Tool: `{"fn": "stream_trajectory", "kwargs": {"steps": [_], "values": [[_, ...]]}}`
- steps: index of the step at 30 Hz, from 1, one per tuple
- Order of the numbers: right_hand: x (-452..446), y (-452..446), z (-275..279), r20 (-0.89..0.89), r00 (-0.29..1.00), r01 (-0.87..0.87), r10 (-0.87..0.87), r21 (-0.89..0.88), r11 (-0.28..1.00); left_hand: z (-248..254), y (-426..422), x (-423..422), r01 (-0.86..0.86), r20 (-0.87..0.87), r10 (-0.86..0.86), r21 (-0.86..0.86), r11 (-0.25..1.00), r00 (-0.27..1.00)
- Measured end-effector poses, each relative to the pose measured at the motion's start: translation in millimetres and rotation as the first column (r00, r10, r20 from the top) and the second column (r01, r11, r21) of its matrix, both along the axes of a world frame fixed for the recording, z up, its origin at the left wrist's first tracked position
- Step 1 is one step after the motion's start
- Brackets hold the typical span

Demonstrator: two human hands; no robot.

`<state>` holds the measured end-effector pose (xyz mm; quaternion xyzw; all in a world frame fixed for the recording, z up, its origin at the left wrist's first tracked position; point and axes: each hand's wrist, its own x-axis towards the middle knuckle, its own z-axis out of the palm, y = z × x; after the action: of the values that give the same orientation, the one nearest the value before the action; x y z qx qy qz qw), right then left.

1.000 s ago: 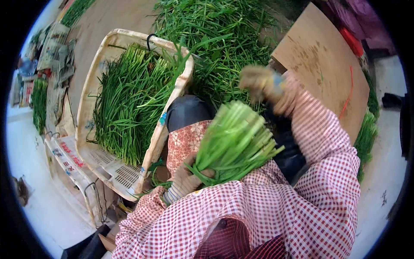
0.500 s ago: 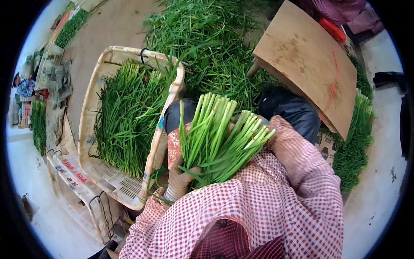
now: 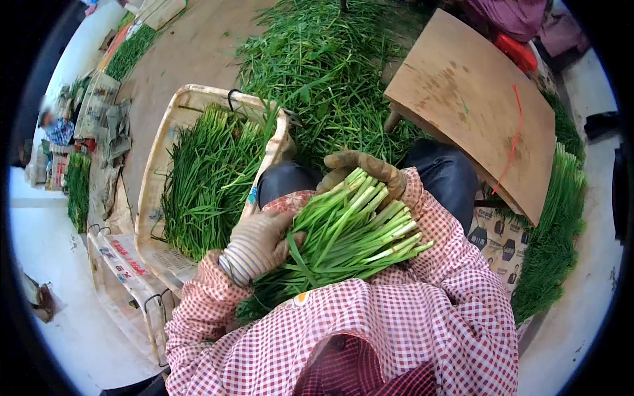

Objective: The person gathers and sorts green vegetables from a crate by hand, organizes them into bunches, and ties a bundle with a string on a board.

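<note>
A bunch of garlic chives (image 3: 343, 231) lies across my lap, its pale cut ends toward the upper right and leaves toward the lower left. My left hand (image 3: 261, 244), in a striped work glove, grips the leafy part from the left, thumb over the top. My right hand (image 3: 366, 171), in a tan glove, curls around the far side near the cut ends; part of its fingers is hidden behind the stems. Left of my knees, a white plastic basket (image 3: 146, 198) holds more chives (image 3: 211, 178).
Loose green leaves (image 3: 323, 79) are heaped on the floor ahead. A wooden board (image 3: 472, 99) with a red string (image 3: 517, 132) stands tilted at the right, with rows of chives (image 3: 555, 231) beyond it. Another white basket (image 3: 122, 264) is at the lower left. Someone's purple clothing (image 3: 515, 16) shows at top right.
The bunch has tipped to the right and lies flatter. My left hand has moved up over the leaves, and my right hand has come into sight at the far side of the stems.
</note>
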<state>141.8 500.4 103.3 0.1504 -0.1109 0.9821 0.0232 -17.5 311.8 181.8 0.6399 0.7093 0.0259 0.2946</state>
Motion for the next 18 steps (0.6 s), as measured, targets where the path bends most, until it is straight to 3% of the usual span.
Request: {"fn": "stream_trajectory", "kwargs": {"steps": [1,2,3,4,5,7,9,11,12,14,16,17,18], "values": [[6,1,-3,0.063,0.996,0.070,-0.070,0.014,0.997,-3,6,0,0.016,-0.008,-0.016,-0.004,1.000,1.000],[11,0,-7,0.125,0.982,0.140,-0.143,0.033,0.990,-10,11,0,-0.097,0.252,0.090,0.017,0.995,0.963],[12,-4,-12,0.209,0.957,0.217,-0.202,-0.053,0.975,-17,16,1,-0.211,0.497,0.181,0.004,0.978,0.849],[15,-3,-16,0.321,0.903,0.307,-0.285,-0.019,0.952,-22,21,3,-0.315,0.704,0.253,-0.043,0.948,0.664],[18,-1,-23,0.310,0.907,0.310,-0.286,-0.030,0.950,-23,28,14,-0.314,0.833,0.331,-0.202,0.928,0.443],[26,2,-24,0.300,0.908,0.320,-0.293,-0.041,0.947,-46,30,28,-0.339,0.845,0.326,-0.186,0.922,0.425],[34,2,-17,0.094,0.990,0.108,-0.100,-0.078,0.991,-45,38,36,-0.386,0.859,0.328,-0.170,0.907,0.392],[31,4,-29,0.147,0.976,0.170,-0.160,-0.058,0.984,-35,50,29,-0.357,0.731,0.582,-0.469,0.808,0.356],[28,5,-34,0.193,0.964,0.198,-0.182,-0.067,0.978,-48,48,26,-0.397,0.741,0.605,-0.481,0.781,0.291],[25,7,-41,0.232,0.953,0.222,-0.196,-0.090,0.971,-54,54,15,-0.382,0.719,0.572,-0.438,0.814,0.395],[23,9,-51,0.298,0.935,0.240,-0.192,-0.133,0.962,-36,57,-8,-0.334,0.657,0.447,-0.299,0.894,0.607],[24,9,-44,0.404,0.899,0.250,-0.168,-0.161,0.955,-25,60,-28,-0.343,0.659,0.455,-0.302,0.889,0.599],[21,11,-46,0.411,0.893,0.251,-0.181,-0.124,0.960,-13,63,-41,-0.420,0.619,0.431,-0.175,0.891,0.656]]}}
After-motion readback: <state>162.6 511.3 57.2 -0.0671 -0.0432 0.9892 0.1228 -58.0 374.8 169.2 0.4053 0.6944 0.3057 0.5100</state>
